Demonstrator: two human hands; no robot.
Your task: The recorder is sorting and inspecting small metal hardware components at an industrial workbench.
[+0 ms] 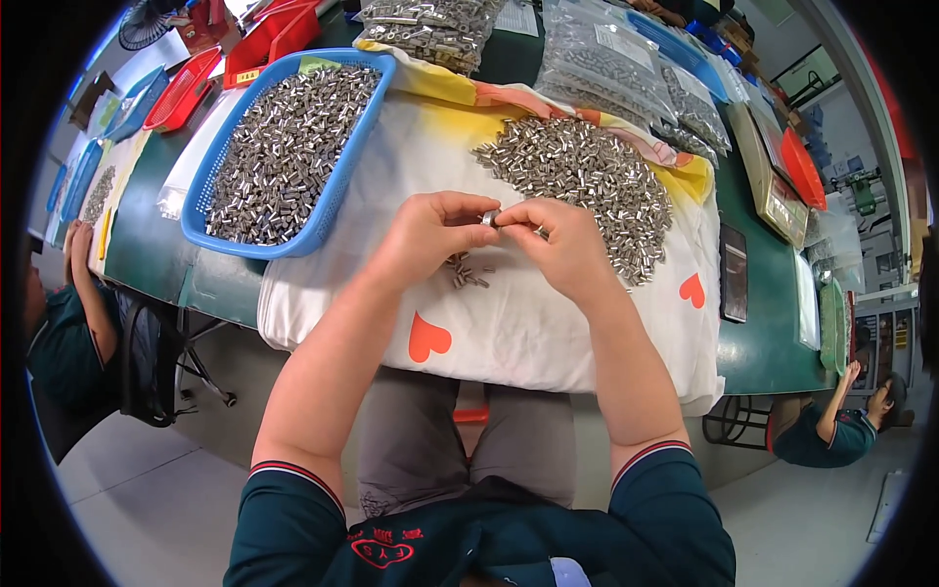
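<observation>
Over the middle of a white cloth with red hearts, both my hands meet fingertip to fingertip. My left hand pinches a small metal cylinder between thumb and forefinger. My right hand is closed at the other side of it, its thumb and forefinger at the piece; a second shiny bit shows by its fingers. Beneath the hands lies a little group of loose metal cylinders. Just beyond my right hand spreads a large pile of the same metal cylinders.
A blue basket full of metal cylinders stands at left. Bagged metal parts lie at the back. A dark phone-like slab rests at right. Red trays sit far left. Co-workers sit at both sides.
</observation>
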